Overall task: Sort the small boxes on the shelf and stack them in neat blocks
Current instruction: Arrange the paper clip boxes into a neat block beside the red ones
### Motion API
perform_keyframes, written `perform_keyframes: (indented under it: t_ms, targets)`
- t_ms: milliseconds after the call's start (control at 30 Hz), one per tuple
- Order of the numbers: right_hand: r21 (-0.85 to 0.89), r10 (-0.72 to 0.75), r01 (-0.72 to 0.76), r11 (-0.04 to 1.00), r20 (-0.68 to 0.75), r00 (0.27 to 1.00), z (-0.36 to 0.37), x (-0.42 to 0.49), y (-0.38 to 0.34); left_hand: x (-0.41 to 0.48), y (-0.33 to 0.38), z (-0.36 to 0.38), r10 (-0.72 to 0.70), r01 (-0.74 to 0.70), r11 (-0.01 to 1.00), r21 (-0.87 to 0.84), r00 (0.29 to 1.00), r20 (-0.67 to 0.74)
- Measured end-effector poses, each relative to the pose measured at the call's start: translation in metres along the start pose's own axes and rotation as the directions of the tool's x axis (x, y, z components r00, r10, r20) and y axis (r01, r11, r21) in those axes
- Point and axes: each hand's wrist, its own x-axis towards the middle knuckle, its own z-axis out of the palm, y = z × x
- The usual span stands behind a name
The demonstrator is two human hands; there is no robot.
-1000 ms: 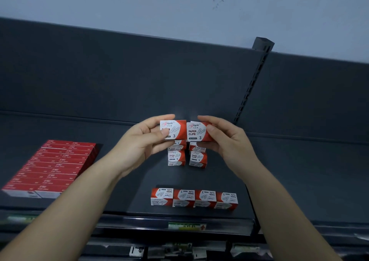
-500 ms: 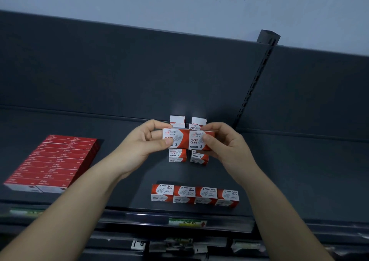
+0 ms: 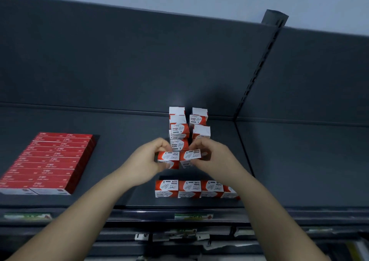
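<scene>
The dark shelf [image 3: 299, 161] carries everything. Well to the left of the gripping hands lies a block of flat red boxes [image 3: 50, 161], its print too small to read. Just beyond the fingertips rise two columns of paper-clip boxes [image 3: 179, 130], and on the person's side of the hands runs a row of four paper-clip boxes [image 3: 188, 189], the rightmost partly covered by the right forearm. The left hand [image 3: 143, 161] pinches the left-hand box [image 3: 168, 157] and the right hand [image 3: 217, 158] pinches the right-hand box [image 3: 190, 155]; the two touch side by side. Whether they rest on the shelf is unclear. Every box is closed, contents unseen.
</scene>
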Motion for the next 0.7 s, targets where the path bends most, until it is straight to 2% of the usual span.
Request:
perform_keyframes:
  t_ms: [133, 333, 500, 700]
  targets:
    - [-0.118, 0.071, -0.064, 0.991, 0.059, 0.996, 0.012, 0.004, 0.012, 0.001, -0.015, 0.007, -0.018, 0.014, 0.997, 0.077, 0.998, 0.061]
    - [-0.160, 0.093, -0.071, 0.985, 0.134, 0.987, 0.015, 0.001, 0.021, -0.004, -0.024, 0.007, -0.046, 0.063, 0.991, -0.116, 0.988, 0.148]
    - [-0.217, 0.062, -0.014, 0.976, 0.214, 0.975, 0.012, -0.007, 0.015, -0.009, -0.027, 0.007, -0.025, 0.049, 0.989, -0.142, 0.985, 0.169]
    - [-0.430, 0.040, 0.083, 0.899, 0.269, 0.962, 0.014, -0.016, 0.012, -0.019, -0.027, 0.009, 0.010, 0.036, 0.980, -0.198, 0.973, 0.231]
